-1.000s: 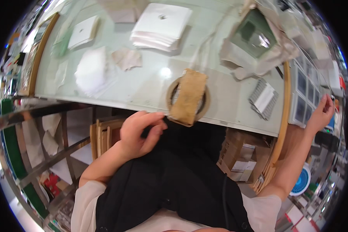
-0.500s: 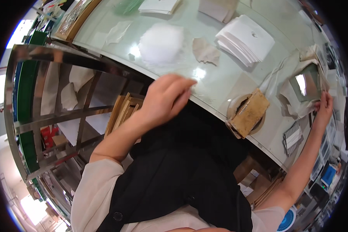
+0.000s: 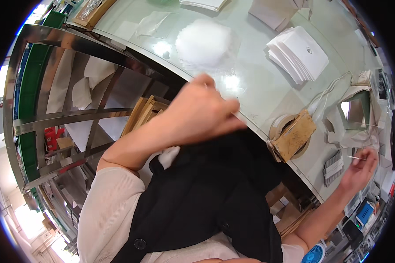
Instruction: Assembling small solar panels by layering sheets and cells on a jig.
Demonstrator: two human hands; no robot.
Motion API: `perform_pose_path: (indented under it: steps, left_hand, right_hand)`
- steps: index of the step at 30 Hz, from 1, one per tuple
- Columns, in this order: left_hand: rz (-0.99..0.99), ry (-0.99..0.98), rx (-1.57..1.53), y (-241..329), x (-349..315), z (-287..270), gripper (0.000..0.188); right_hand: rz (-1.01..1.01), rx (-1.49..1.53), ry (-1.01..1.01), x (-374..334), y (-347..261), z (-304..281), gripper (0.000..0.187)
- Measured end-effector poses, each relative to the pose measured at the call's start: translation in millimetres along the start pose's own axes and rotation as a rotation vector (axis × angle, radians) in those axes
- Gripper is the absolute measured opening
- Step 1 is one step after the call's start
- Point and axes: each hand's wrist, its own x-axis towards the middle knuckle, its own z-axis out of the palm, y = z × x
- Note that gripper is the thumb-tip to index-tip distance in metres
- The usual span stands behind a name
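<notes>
My left hand is over the near edge of the table, beside the white sheet stack. Its fingers are bent and blurred by motion, so I cannot make out anything in them. At the far right, my right hand pinches a thin, pale, stick-like tool. Just beyond that hand sits a greenish, shiny block or plate in crumpled pale wrapping. A small striped grey pad lies close by.
A yellowish-brown block sits on a round roll at the table's edge, with a pale cord behind it. White cards and beige sheets lie farther back. A metal rack stands left, beside wooden frames.
The torn beige piece is gone from the table. A small white scrap shows below my left forearm. My right hand has left the wrapped block, moving nearer with the thin tool.
</notes>
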Motion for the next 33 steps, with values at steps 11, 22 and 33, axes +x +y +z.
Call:
perform_pose_path:
  steps: [11,22,33]
  left_hand:
    - [-0.281,0.45,0.377,-64.9,15.6,27.7,0.023]
    - [-0.354,0.397,-0.029,-57.9,14.2,23.4,0.011]
    - [-0.127,0.633,-0.935,-4.6,19.3,10.9,0.013]
  right_hand:
    - [0.59,-0.059,-0.341,-85.1,5.9,93.2,0.016]
    - [0.435,-0.228,-0.214,-94.0,17.6,106.1,0.024]
    - [0.209,-0.451,-0.169,-97.3,29.1,124.3,0.024]
